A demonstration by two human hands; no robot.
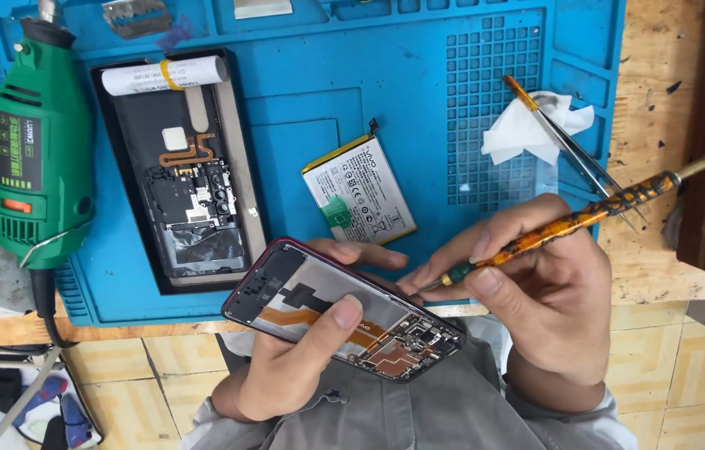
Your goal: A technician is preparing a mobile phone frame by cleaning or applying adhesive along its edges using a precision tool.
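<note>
My left hand (298, 354) grips an opened phone body (344, 310) with a dark red rim, its circuit boards and an orange flex cable exposed, thumb lying across it. My right hand (535, 292) holds a screwdriver (585, 218) with an orange-and-black mottled handle and brass end cap. Its tip meets the phone's upper right edge. On the blue mat (419, 67) above lies a silver phone battery (359, 200).
A second dismantled phone (181, 175) with a white roll on top lies on the mat's left part. A green electric rotary tool (40, 150) rests at the left edge. Tweezers (573, 150) and a crumpled white tissue (531, 129) sit at the right. Tiled floor shows below.
</note>
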